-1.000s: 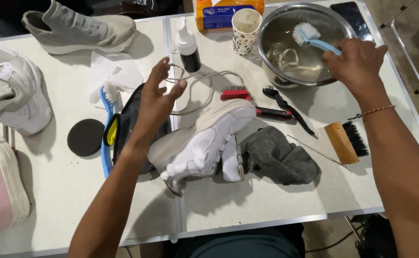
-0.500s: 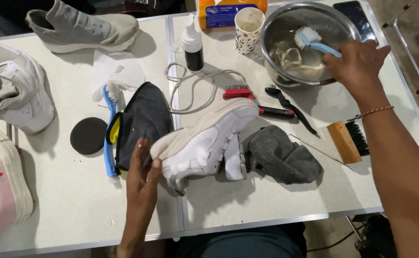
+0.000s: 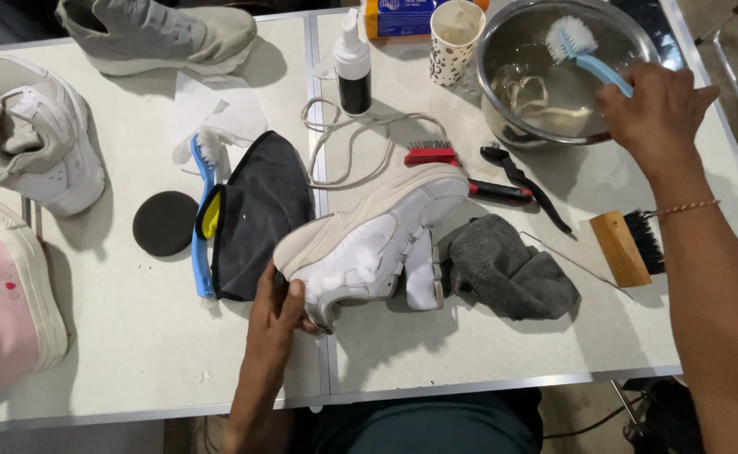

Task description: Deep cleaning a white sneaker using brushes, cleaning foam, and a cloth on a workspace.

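both hands outstretched, fingers curled

The brush handle vanishes inside the right hand. Beyond that hand, the bowl and the orange pack run off the top edge. Left of the left hand, the pink shoe is cut off.

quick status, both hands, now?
Left hand: closed on the heel of the white sneaker.
Right hand: closed on the blue brush handle, bristles over the steel bowl.
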